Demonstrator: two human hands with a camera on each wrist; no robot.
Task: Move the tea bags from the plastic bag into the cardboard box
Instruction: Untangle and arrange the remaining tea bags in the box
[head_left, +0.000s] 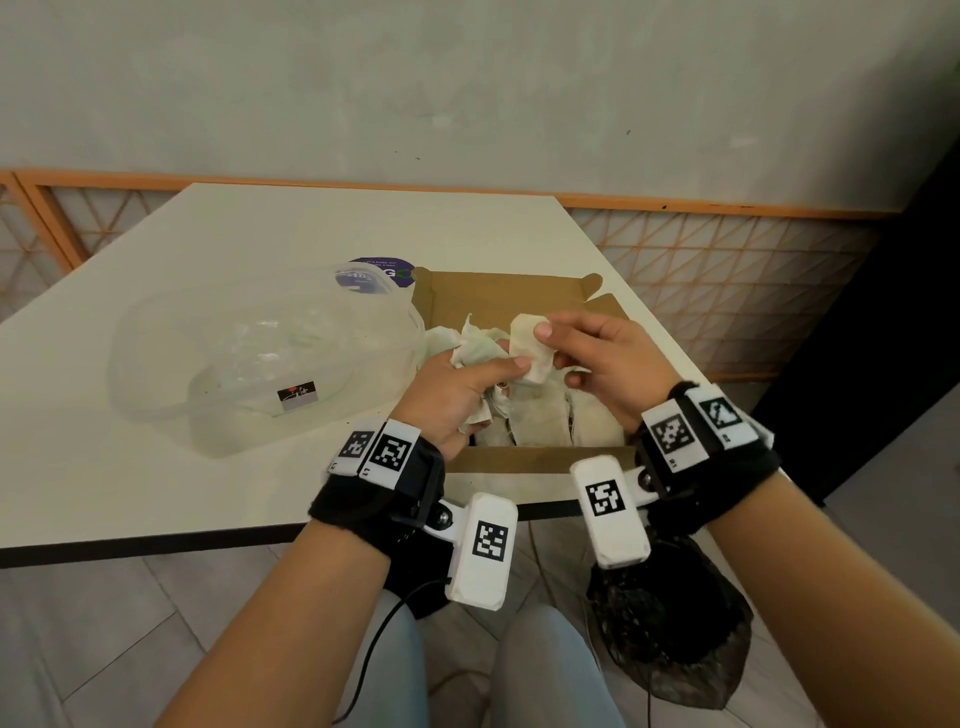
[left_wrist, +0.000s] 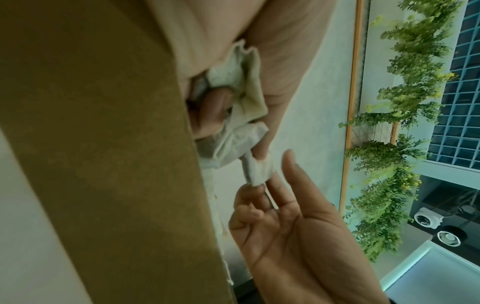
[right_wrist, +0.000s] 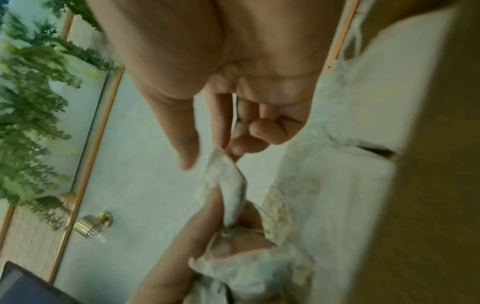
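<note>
An open cardboard box (head_left: 498, 296) sits on the white table (head_left: 156, 467), with several pale tea bags (head_left: 540, 421) lying inside. Left of it lies the clear plastic bag (head_left: 249, 358), crumpled. Over the box, my left hand (head_left: 488, 371) grips a bunch of tea bags (head_left: 478, 345), also in the left wrist view (left_wrist: 246, 86). My right hand (head_left: 550, 345) pinches the top of one tea bag (head_left: 530, 353) between thumb and fingers; the left thumb presses its lower end. The right wrist view shows that tea bag (right_wrist: 226, 181) between both hands.
A purple round label (head_left: 384, 270) lies behind the plastic bag. An orange lattice rail (head_left: 701, 270) runs behind the table. A dark mesh bag (head_left: 670, 629) sits on the floor below the table's front edge, beside my knees. The box wall (left_wrist: 103, 144) fills the left wrist view.
</note>
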